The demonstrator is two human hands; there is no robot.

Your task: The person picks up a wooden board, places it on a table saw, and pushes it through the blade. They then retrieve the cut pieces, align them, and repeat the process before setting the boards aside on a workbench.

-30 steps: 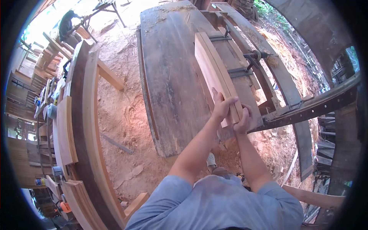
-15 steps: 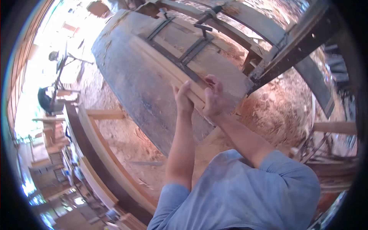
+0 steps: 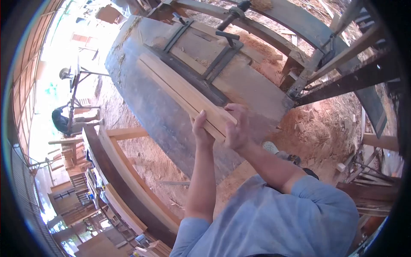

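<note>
A person in a blue shirt held a long pale wooden board (image 3: 184,96) by its near end, over a wide, dark, weathered plank (image 3: 150,107). The left hand (image 3: 200,128) wrapped the board's left edge, fingers closed around it. The right hand (image 3: 236,128) clasped the right edge of the same end, fingers curled over the top. The board's long axis ran from the hands up and to the left, away from the person, its far end pointing toward the upper left. Metal bar clamps (image 3: 222,53) lay across timber just beyond it. Sawdust (image 3: 317,124) covered the ground. Another person (image 3: 64,121) bent over far to the left.
</note>
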